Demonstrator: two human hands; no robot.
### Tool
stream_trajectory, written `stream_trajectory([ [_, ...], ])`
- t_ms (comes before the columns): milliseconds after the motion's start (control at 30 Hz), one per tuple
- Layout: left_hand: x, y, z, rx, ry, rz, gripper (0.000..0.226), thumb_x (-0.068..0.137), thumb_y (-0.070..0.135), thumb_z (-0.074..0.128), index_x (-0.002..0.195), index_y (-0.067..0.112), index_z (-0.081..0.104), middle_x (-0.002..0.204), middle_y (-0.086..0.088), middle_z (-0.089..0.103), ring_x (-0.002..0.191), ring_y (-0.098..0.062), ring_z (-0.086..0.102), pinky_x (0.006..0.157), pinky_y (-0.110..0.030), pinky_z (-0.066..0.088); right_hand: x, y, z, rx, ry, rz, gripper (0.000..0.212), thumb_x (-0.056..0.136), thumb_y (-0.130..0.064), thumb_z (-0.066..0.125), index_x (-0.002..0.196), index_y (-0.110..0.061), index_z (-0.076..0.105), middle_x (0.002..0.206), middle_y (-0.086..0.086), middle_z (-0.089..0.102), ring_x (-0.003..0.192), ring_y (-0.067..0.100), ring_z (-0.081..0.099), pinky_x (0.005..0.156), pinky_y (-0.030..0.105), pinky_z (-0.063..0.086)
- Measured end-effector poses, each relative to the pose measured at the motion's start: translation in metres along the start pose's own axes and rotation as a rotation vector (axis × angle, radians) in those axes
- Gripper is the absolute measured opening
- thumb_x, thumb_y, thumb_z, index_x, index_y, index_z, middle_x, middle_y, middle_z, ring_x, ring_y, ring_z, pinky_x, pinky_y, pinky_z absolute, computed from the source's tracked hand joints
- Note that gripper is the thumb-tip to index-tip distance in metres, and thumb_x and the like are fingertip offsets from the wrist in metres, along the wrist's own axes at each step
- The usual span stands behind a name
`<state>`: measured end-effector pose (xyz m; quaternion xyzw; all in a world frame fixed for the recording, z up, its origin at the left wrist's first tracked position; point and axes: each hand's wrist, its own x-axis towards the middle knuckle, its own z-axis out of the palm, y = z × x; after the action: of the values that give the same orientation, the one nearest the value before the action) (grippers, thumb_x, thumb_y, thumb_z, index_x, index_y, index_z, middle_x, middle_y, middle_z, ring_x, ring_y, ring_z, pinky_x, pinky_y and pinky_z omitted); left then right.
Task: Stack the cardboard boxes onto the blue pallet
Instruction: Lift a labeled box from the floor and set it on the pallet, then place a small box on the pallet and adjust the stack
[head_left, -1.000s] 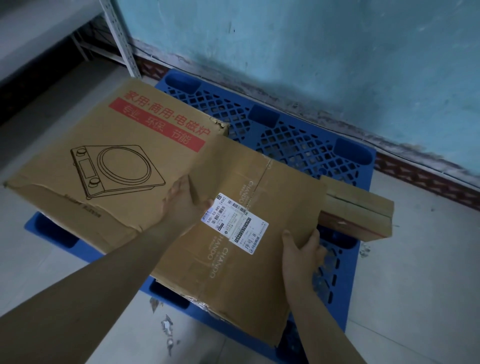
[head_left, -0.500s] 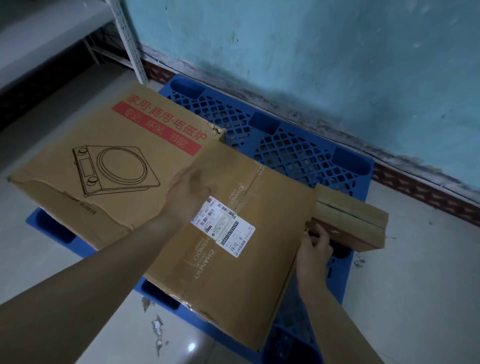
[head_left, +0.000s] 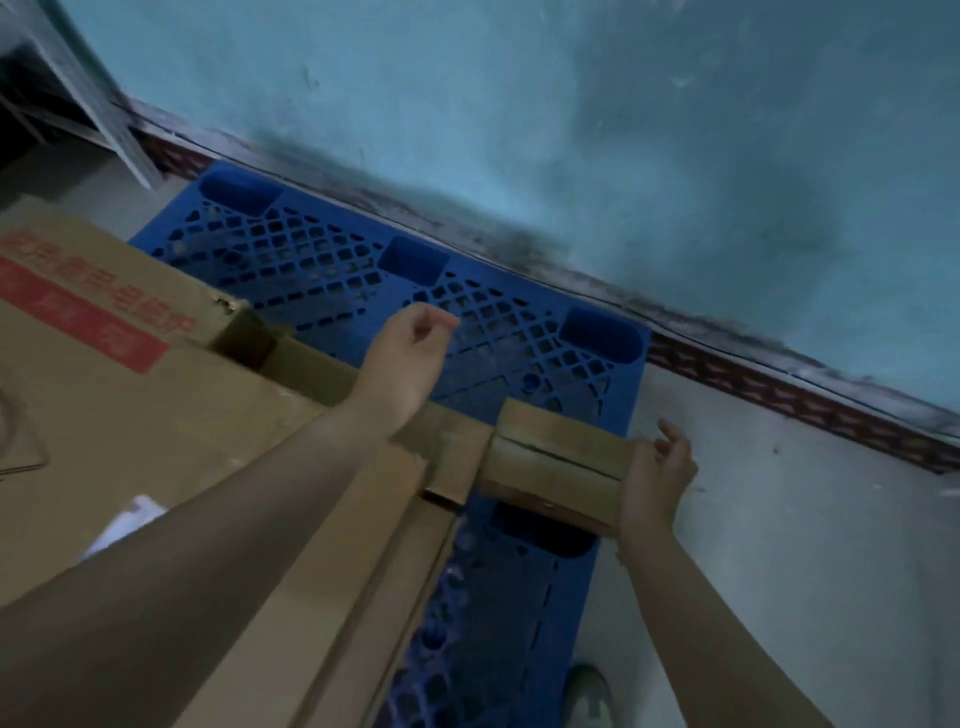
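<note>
The blue pallet (head_left: 519, 353) lies on the floor against the wall. A large cardboard box with red print (head_left: 104, 364) covers its left part. A second, flatter cardboard box (head_left: 363, 597) lies beside it, partly under my left forearm. A small cardboard box (head_left: 556, 457) sits at the pallet's right edge, touching that second box. My right hand (head_left: 654, 478) rests against the small box's right end, fingers loosely curled above it. My left hand (head_left: 405, 358) hovers over the bare pallet grid, fingers loosely curled, holding nothing.
A teal wall (head_left: 571, 130) with a dark skirting runs close behind the pallet. A metal shelf upright (head_left: 88, 88) stands at the far left. Pale floor (head_left: 779, 545) lies to the right of the pallet. A shoe (head_left: 587, 696) shows at the bottom edge.
The view has moved closer and rightward. My left hand lifted off the labelled box and now hangs over the pallet. My right hand went from the small box's near left corner to its right end.
</note>
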<state>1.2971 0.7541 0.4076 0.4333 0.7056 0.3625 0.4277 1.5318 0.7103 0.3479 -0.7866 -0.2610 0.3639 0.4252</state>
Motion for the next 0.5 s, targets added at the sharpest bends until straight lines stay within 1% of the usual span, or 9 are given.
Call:
stream_trajectory([
  [100, 0.024, -0.013, 0.083, 0.018, -0.047, -0.086, 0.02, 0.101, 0.029, 0.041, 0.102, 0.025, 0.061, 0.114, 0.012, 0.057, 0.096, -0.001, 0.052, 0.075, -0.019, 0.039, 0.058, 0.015, -0.011, 0.001, -0.041, 0.015, 0.042, 0.101, -0.017, 0.041, 0.142, -0.021, 0.044, 0.145, 0.004, 0.038, 0.113, 0.011, 0.042, 0.094, 0.027, 0.033],
  [133, 0.033, -0.019, 0.116, 0.025, -0.058, -0.118, 0.02, 0.101, 0.03, 0.041, 0.103, 0.025, 0.061, 0.118, 0.011, 0.057, 0.093, -0.001, 0.054, 0.072, -0.019, 0.04, 0.084, 0.023, -0.016, -0.004, -0.052, 0.021, 0.042, 0.101, -0.017, 0.041, 0.142, -0.022, 0.043, 0.146, 0.003, 0.039, 0.117, 0.011, 0.042, 0.094, 0.026, 0.033],
  [200, 0.053, -0.04, 0.168, 0.027, -0.088, -0.182, 0.021, 0.101, 0.032, 0.042, 0.11, 0.025, 0.06, 0.12, 0.011, 0.056, 0.082, 0.005, 0.051, 0.061, -0.012, 0.041, 0.129, 0.039, -0.02, -0.01, -0.085, 0.041, 0.042, 0.101, -0.018, 0.041, 0.143, -0.024, 0.043, 0.147, 0.001, 0.041, 0.127, 0.013, 0.043, 0.098, 0.027, 0.033],
  [233, 0.062, -0.052, 0.189, 0.033, -0.102, -0.222, 0.023, 0.101, 0.032, 0.042, 0.114, 0.025, 0.059, 0.124, 0.01, 0.054, 0.083, 0.004, 0.052, 0.06, -0.012, 0.041, 0.151, 0.05, -0.021, -0.019, -0.093, 0.051, 0.042, 0.101, -0.018, 0.04, 0.143, -0.025, 0.042, 0.147, 0.0, 0.041, 0.131, 0.014, 0.042, 0.101, 0.028, 0.033],
  [300, 0.077, -0.079, 0.222, 0.1, -0.117, -0.299, 0.027, 0.101, 0.033, 0.042, 0.122, 0.026, 0.056, 0.137, 0.005, 0.049, 0.101, -0.008, 0.056, 0.071, -0.019, 0.042, 0.182, 0.072, -0.025, -0.035, -0.099, 0.072, 0.043, 0.101, -0.019, 0.04, 0.144, -0.026, 0.042, 0.148, -0.001, 0.041, 0.134, 0.016, 0.041, 0.108, 0.031, 0.034],
  [367, 0.088, -0.108, 0.244, 0.211, -0.067, -0.365, 0.032, 0.1, 0.034, 0.044, 0.128, 0.025, 0.053, 0.147, 0.001, 0.039, 0.115, -0.018, 0.052, 0.078, -0.026, 0.043, 0.204, 0.097, -0.028, -0.045, -0.117, 0.084, 0.043, 0.102, -0.021, 0.041, 0.144, -0.026, 0.042, 0.149, -0.002, 0.04, 0.135, 0.016, 0.041, 0.111, 0.036, 0.034],
  [433, 0.097, -0.135, 0.254, 0.318, -0.005, -0.429, 0.04, 0.098, 0.033, 0.044, 0.137, 0.025, 0.046, 0.155, -0.002, 0.027, 0.133, -0.025, 0.038, 0.094, -0.035, 0.042, 0.218, 0.123, -0.03, -0.06, -0.139, 0.119, 0.043, 0.102, -0.022, 0.042, 0.144, -0.026, 0.042, 0.149, -0.001, 0.04, 0.135, 0.017, 0.04, 0.11, 0.034, 0.035],
  [467, 0.1, -0.147, 0.257, 0.341, 0.002, -0.469, 0.046, 0.097, 0.033, 0.044, 0.142, 0.025, 0.04, 0.157, -0.003, 0.023, 0.139, -0.028, 0.03, 0.101, -0.039, 0.039, 0.223, 0.137, -0.032, -0.071, -0.152, 0.142, 0.043, 0.102, -0.023, 0.042, 0.145, -0.025, 0.042, 0.15, 0.0, 0.039, 0.136, 0.017, 0.04, 0.109, 0.034, 0.034],
  [500, 0.102, -0.156, 0.259, 0.33, 0.012, -0.511, 0.051, 0.095, 0.034, 0.045, 0.145, 0.026, 0.035, 0.156, -0.004, 0.024, 0.139, -0.03, 0.028, 0.103, -0.042, 0.038, 0.226, 0.151, -0.033, -0.088, -0.161, 0.168, 0.044, 0.102, -0.023, 0.042, 0.146, -0.024, 0.041, 0.151, 0.002, 0.038, 0.137, 0.019, 0.039, 0.109, 0.034, 0.034],
])
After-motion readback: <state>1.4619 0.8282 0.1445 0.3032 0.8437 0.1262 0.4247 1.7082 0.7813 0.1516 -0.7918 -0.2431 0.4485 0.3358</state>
